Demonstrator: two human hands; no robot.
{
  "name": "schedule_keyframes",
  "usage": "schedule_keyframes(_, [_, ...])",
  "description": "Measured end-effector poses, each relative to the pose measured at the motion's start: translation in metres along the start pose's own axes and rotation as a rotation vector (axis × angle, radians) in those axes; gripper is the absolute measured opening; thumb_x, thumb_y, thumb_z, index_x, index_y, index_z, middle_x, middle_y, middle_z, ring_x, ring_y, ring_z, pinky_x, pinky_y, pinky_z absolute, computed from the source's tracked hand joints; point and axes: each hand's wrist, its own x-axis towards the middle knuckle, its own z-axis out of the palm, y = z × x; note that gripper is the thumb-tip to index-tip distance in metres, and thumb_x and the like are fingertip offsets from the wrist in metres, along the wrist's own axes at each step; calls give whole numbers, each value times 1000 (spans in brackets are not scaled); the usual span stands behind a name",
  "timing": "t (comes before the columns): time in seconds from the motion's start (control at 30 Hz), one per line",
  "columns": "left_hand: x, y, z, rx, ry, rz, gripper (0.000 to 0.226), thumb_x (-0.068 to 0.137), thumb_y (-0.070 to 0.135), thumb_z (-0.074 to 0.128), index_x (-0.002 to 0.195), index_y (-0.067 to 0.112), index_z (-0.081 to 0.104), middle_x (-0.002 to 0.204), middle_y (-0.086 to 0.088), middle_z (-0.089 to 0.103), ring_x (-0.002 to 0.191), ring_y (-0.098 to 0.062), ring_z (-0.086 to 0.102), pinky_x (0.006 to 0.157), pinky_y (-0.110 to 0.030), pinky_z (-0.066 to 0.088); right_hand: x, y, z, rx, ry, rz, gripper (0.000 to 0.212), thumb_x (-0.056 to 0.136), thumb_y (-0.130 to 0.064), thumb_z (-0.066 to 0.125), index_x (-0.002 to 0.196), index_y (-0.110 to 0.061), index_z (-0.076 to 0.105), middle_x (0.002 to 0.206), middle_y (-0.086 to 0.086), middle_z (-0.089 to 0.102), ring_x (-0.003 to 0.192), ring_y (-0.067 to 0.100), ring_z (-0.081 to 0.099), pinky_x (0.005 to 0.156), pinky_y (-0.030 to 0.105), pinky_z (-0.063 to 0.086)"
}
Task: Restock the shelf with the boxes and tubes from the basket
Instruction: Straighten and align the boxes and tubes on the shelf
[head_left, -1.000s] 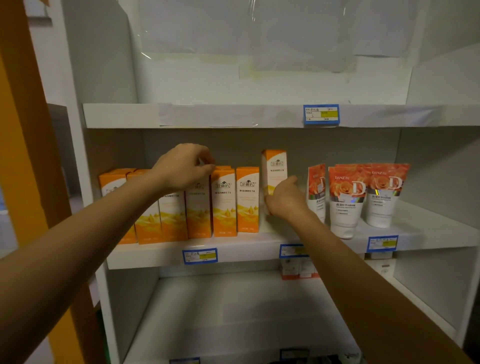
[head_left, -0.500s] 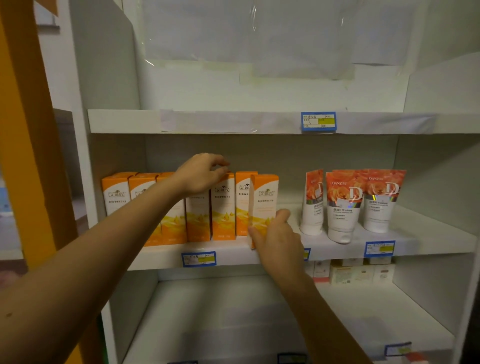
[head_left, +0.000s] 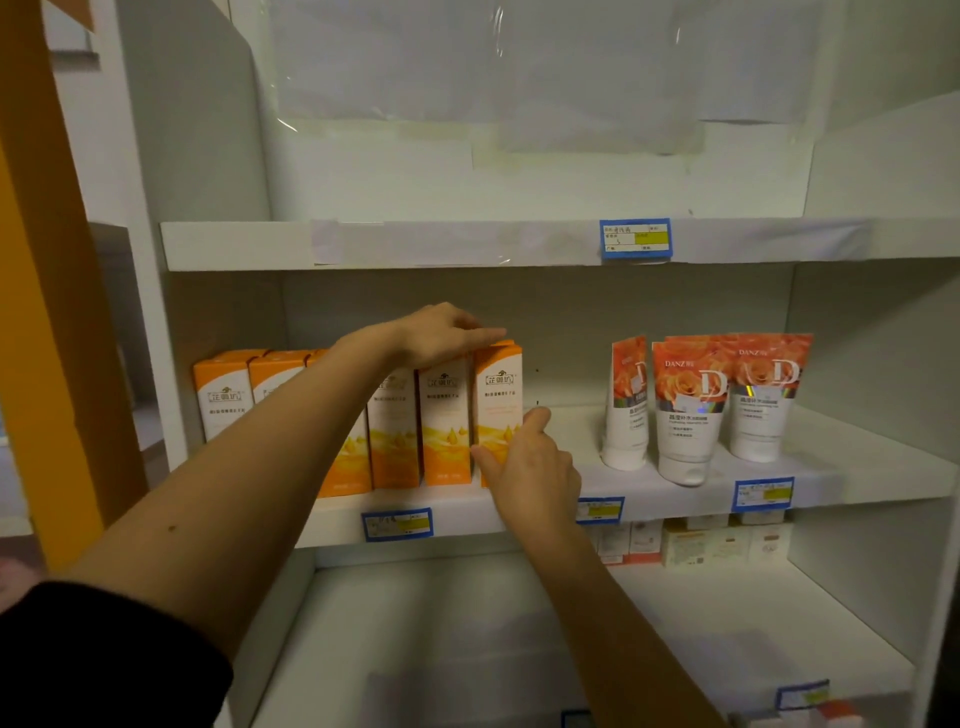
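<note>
The right hand (head_left: 530, 462) pinched the lower front corner of the end orange box (head_left: 498, 405), thumb and forefinger either side; the left hand (head_left: 441, 335) lay flat across its top, fingers extended. Left of the grip stood more orange boxes (head_left: 444, 426); right, well apart, three rose-printed tubes (head_left: 685, 410) on the white shelf (head_left: 649, 483). Below, small cartons (head_left: 717, 543), blurred, perhaps creams

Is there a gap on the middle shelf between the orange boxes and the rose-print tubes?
Yes, bare shelf shows between the rightmost orange box and the nearest of the rose-print tubes.
</note>
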Motion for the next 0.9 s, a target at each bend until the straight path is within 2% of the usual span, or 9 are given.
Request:
schedule_keyframes(0.07, [3, -1, -1, 2, -36, 8, 48, 90, 46, 45, 125, 14, 56, 126, -7, 59, 112, -24, 56, 93, -33, 44, 2, 0, -1, 7, -3, 8, 59, 86, -43, 58, 127, -14, 28, 127, 9, 55, 113, 27, 56, 87, 37, 49])
schedule_keyframes(0.2, [5, -4, -6, 10, -96, 17, 47, 88, 47, 49, 122, 18, 58, 120, -5, 63, 109, -24, 60, 96, -40, 50, 4, 1, 0, -12, -4, 5, 63, 85, -45, 59, 130, -13, 27, 126, 8, 57, 112, 27, 57, 86, 36, 49])
schedule_keyframes(0.4, [5, -6, -12, 66, -166, 14, 49, 90, 46, 43, 133, 23, 46, 131, -4, 55, 116, -23, 55, 97, -36, 45, 6, 0, 0, -77, -20, -52, 60, 87, -45, 55, 133, -15, 30, 127, 9, 56, 114, 27, 55, 87, 36, 46])
schedule_keyframes(0.6, [7, -12, -10, 80, -170, 10, 50, 93, 45, 39, 138, 25, 39, 137, -4, 50, 122, -24, 51, 105, -42, 41, 9, -1, 2, -98, -53, -66, 67, 87, -46, 54, 138, -14, 24, 128, 10, 55, 115, 28, 55, 88, 37, 47])
schedule_keyframes(0.83, [9, -10, -7, 47, -148, 17, 50, 93, 43, 40, 137, 20, 43, 133, -6, 54, 119, -24, 53, 100, -38, 44, 7, 13, -13, -150, -51, -91, 82, 85, -56, 50, 146, -14, 15, 133, 10, 53, 119, 29, 53, 92, 39, 46])
schedule_keyframes(0.9, [10, -9, -6, 36, -112, 18, 49, 93, 43, 40, 134, 18, 46, 132, -7, 54, 118, -25, 53, 101, -38, 43, 5, 22, -24, -142, -18, -115, 80, 86, -55, 50, 146, -15, 17, 136, 7, 52, 122, 27, 52, 93, 38, 45])
